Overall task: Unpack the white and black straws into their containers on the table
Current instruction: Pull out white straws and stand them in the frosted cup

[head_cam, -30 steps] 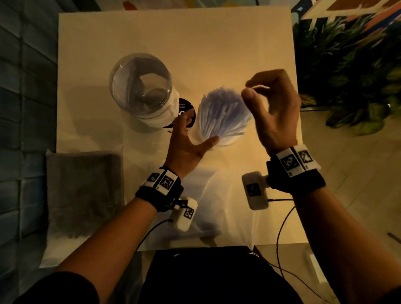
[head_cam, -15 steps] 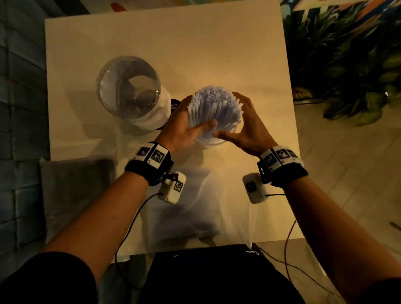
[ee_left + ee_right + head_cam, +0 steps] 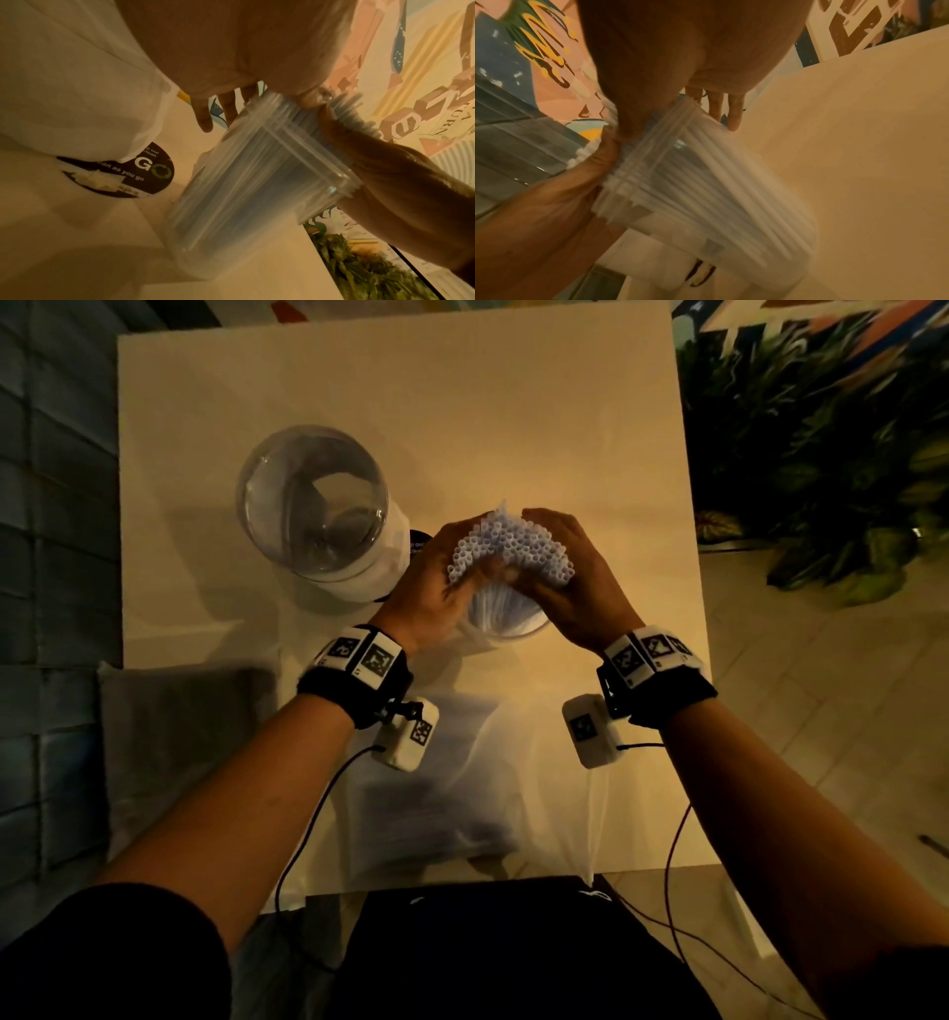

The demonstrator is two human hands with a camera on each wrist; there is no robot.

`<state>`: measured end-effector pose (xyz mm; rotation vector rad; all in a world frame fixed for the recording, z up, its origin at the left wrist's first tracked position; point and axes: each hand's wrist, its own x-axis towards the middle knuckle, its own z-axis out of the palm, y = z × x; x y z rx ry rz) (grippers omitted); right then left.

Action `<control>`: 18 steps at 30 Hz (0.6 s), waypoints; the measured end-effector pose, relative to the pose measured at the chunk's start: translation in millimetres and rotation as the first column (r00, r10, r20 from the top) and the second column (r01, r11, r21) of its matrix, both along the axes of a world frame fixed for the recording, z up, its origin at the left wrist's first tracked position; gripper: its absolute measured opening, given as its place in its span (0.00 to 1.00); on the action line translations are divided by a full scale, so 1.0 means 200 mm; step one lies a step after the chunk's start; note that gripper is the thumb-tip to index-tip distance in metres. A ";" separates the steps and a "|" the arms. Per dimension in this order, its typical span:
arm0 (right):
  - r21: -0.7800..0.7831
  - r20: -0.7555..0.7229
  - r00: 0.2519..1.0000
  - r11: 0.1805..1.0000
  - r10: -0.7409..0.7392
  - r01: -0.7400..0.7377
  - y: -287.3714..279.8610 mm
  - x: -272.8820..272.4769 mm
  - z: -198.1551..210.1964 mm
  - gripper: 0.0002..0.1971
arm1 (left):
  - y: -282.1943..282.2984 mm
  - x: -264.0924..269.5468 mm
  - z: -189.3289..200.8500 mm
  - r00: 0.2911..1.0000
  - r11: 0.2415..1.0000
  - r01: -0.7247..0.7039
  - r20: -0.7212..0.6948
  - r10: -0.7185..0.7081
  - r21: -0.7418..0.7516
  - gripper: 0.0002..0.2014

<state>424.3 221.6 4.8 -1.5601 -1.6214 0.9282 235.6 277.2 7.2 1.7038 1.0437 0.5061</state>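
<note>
Both hands have now closed in, the left hand (image 3: 436, 588) and right hand (image 3: 570, 588) squeezing the white straws (image 3: 508, 546) standing in the clear container (image 3: 506, 634) just below that grip, so white looks nearly settled.

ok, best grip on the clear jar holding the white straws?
Grip the clear plastic jar low on its wall, from the side. White straws fan out above its rim, blocking the top, where the left hand and right hand clasp them.
</note>
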 end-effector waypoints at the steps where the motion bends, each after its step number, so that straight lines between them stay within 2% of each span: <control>1: -0.012 -0.004 1.000 1.000 0.007 -0.007 0.00 0.00 0.00 0.34 | 0.00 0.00 -0.02 1.000 1.000 0.001 -0.008 -0.002 -0.013 0.31; 5: -0.100 -0.051 0.998 0.994 -0.041 0.036 -0.03 -0.01 0.00 0.42 | 0.00 -0.02 -0.02 1.000 1.000 -0.016 -0.018 0.016 -0.015 0.29; 9: -0.120 -0.053 0.990 0.985 -0.131 0.124 -0.09 0.01 0.04 0.50 | -0.06 -0.07 0.00 0.999 0.990 -0.041 0.019 0.044 -0.132 0.35; 11: -0.113 -0.058 0.980 0.976 -0.191 0.183 -0.16 0.04 0.07 0.50 | -0.10 -0.12 0.00 0.997 0.978 -0.065 0.028 0.072 -0.197 0.39; 13: -0.100 -0.051 0.961 0.959 -0.272 0.266 -0.26 0.08 0.10 0.43 | -0.17 -0.18 0.01 0.993 0.968 -0.112 0.009 0.117 -0.223 0.45; 14: -0.086 -0.051 0.950 0.949 -0.307 0.302 -0.31 0.10 0.12 0.37 | -0.22 -0.21 0.03 0.991 0.967 -0.130 0.015 0.136 -0.221 0.45; 16: -0.077 -0.014 0.940 0.937 -0.342 0.340 -0.44 0.14 0.14 0.21 | -0.33 -0.30 0.04 0.986 0.967 -0.156 0.026 0.164 -0.199 0.39; 18: -0.150 0.017 0.944 0.933 -0.329 0.328 -0.60 0.17 0.15 0.11 | -0.45 -0.40 0.04 0.989 0.979 -0.147 -0.033 0.144 -0.140 0.33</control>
